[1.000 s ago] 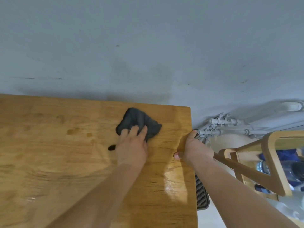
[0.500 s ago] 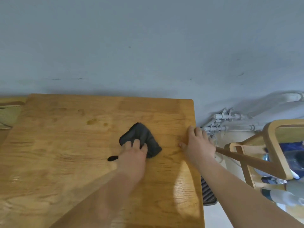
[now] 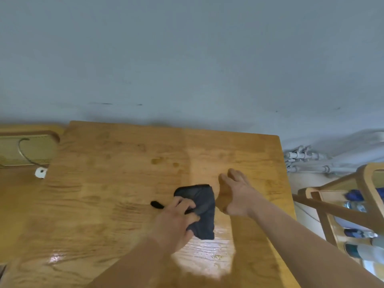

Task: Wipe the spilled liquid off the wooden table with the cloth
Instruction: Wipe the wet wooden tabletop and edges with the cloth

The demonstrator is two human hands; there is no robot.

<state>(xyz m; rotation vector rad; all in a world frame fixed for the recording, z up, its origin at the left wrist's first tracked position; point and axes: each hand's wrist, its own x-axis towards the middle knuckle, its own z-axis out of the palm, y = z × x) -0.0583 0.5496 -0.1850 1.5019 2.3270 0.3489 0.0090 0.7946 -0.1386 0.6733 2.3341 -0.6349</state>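
**Left hand grips the cloth, right of mid-table**

Nearest us, a bright glare (image 3: 205,256) shines off the table (image 3: 93,194) between the two forearms. Just beyond it, the left hand (image 3: 178,217) is down on the cloth (image 3: 202,213), fingers curled and digging into the dark fabric in a firm grip. The cloth lies bunched on the wood, right of the table's middle, its far end poking out past the knuckles. A small black scrap (image 3: 156,204) sits just left of that hand; what it is, hard to say. Right beside the cloth, the right hand (image 3: 234,194) is flat, fingers straight and pressed together, pointing away, holding nothing. Blur hides whether it touches the wood. Further on, two dark spots (image 3: 156,161) sit on the wood, apart from the cloth. Off the left edge, a cable (image 3: 22,150) loops over another surface. Off the right, there's a wooden rack (image 3: 365,183) with bottles (image 3: 357,204), and pipes (image 3: 301,159) run low on the grey wall (image 3: 187,59) behind.
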